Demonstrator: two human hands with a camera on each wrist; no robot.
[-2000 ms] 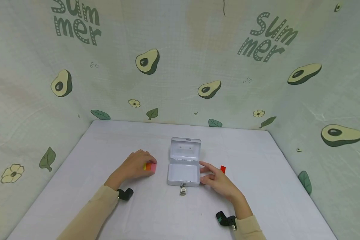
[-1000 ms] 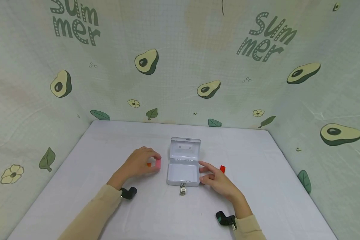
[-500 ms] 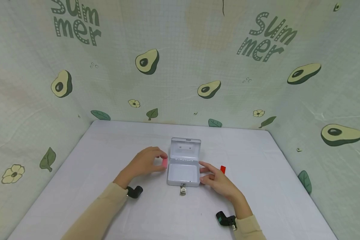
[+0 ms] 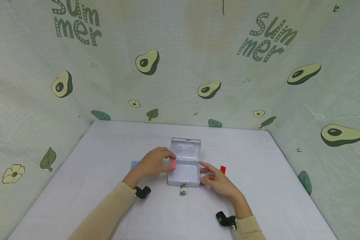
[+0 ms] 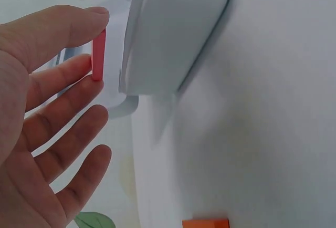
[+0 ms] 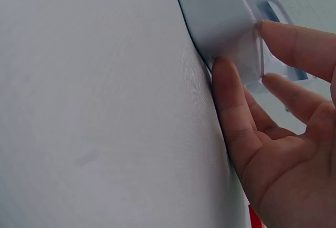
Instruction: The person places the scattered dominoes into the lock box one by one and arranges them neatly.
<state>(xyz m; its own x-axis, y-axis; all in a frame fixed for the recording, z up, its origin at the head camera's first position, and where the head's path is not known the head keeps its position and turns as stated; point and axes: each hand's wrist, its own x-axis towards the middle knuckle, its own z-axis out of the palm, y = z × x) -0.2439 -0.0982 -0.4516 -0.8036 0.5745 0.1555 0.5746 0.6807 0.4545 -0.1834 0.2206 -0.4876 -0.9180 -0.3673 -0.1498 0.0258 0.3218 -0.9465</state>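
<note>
My left hand (image 4: 154,162) pinches a small, thin pink block (image 4: 172,163) between thumb and fingers. It holds the block over the left edge of a pale metal cash box (image 4: 175,183), whose lid stands raised. In the left wrist view the pink block (image 5: 98,57) is upright, apart from the box wall (image 5: 173,33), and the other fingers spread loosely. My right hand (image 4: 220,182) touches the box's right side. Seen from the right wrist, its fairly straight fingertips (image 6: 226,70) rest against the box wall (image 6: 220,18) and rim.
A metal latch (image 4: 183,190) hangs at the box front. Blue pieces (image 4: 133,164) lie left of the box, partly behind my left hand. An orange block (image 5: 206,223) shows in the left wrist view. One red block (image 4: 223,170) lies behind my right hand.
My left hand has taken the pink block from beside the orange and yellow ones and carried it right, to the box's left edge. Blue pieces have come into view. The right hand stays put.
</note>
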